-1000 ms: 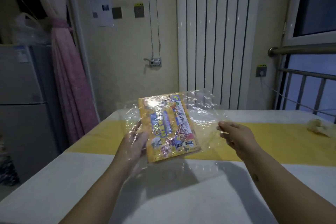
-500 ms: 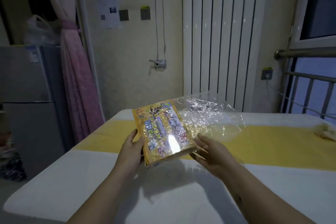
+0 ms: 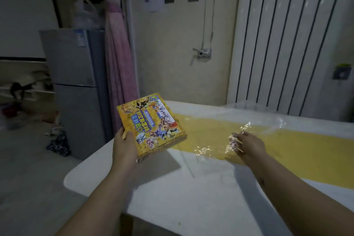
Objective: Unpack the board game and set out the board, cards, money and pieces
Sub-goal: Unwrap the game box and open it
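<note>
Unwrapping looks finished: left hand [image 3: 124, 146] grips the game box [image 3: 151, 123]; right hand [image 3: 250, 144] touches the plastic wrap [image 3: 216, 132], grip unclear. Next, probably: open the box.

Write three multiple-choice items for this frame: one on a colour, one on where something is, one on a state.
1. What is the main colour of the game box?
A. Purple
B. Black
C. Yellow

2. Where is the clear plastic wrap?
A. Draped over the fridge
B. On the table, under the right hand
C. On the floor

3. What state is the game box in?
A. Closed, held up by the left hand
B. Open, lid off
C. Lying flat on the table

Answers:
1 C: the lid is mostly yellow.
2 B: the wrap glints on the tabletop, with the right hand on it.
3 A: the left hand grips its near corner, and the box throws a shadow on the table below.
</note>
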The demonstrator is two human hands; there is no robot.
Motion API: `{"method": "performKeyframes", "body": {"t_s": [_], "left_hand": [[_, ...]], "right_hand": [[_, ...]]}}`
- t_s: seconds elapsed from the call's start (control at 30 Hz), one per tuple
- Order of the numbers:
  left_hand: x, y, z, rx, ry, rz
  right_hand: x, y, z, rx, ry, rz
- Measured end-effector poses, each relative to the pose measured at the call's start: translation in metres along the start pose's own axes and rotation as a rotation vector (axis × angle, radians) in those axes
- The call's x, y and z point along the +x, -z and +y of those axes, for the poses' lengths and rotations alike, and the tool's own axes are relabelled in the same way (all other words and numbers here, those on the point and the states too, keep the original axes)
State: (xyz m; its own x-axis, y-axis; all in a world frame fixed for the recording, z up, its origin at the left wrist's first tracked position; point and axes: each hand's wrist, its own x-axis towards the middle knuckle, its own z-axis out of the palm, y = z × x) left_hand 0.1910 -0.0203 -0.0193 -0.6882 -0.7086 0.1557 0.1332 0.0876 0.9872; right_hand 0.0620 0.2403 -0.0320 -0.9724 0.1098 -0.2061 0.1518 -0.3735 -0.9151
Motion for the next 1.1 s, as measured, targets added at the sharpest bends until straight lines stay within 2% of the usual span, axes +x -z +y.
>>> {"method": "performKeyframes", "body": {"t_s": [0.27, 0.4, 0.47, 0.5, 0.57, 0.67, 0.73, 0.9, 0.97, 1.03, 1.1], "left_hand": [[0.040, 0.031, -0.003, -0.002, 0.058, 0.051], [0.049, 0.035, -0.009, -0.026, 0.086, 0.062], [0.051, 0.036, -0.013, -0.060, 0.117, 0.069], [0.051, 0.036, -0.015, -0.080, 0.132, 0.064], [0.048, 0.034, -0.017, -0.105, 0.157, 0.050], [0.045, 0.027, -0.018, -0.170, 0.178, 0.029], [0.043, 0.022, -0.018, -0.217, 0.189, 0.015], [0.041, 0.008, -0.019, -0.320, 0.184, -0.016], [0.038, 0.004, -0.018, -0.339, 0.193, -0.032], [0.033, 0.002, -0.017, -0.344, 0.198, -0.055], [0.025, -0.004, -0.015, -0.330, 0.203, -0.077]], "right_hand": [[0.037, -0.090, 0.050, -0.215, -0.094, -0.205], [0.054, -0.104, 0.056, -0.472, 0.024, -0.009], [0.049, -0.102, 0.055, -0.701, 0.195, 0.071], [0.043, -0.101, 0.057, -0.822, 0.310, 0.035], [0.029, -0.100, 0.066, -1.156, 0.436, -0.174], [0.014, -0.101, 0.087, -1.723, 0.391, -0.493], [0.016, -0.106, 0.095, -1.861, 0.460, -0.562], [0.043, -0.121, 0.094, -1.779, 0.496, -0.663], [0.043, -0.115, 0.089, -1.681, 0.524, -0.636], [0.034, -0.102, 0.077, -1.416, 0.522, -0.558], [0.020, -0.081, 0.061, -1.012, 0.439, -0.470]]}}
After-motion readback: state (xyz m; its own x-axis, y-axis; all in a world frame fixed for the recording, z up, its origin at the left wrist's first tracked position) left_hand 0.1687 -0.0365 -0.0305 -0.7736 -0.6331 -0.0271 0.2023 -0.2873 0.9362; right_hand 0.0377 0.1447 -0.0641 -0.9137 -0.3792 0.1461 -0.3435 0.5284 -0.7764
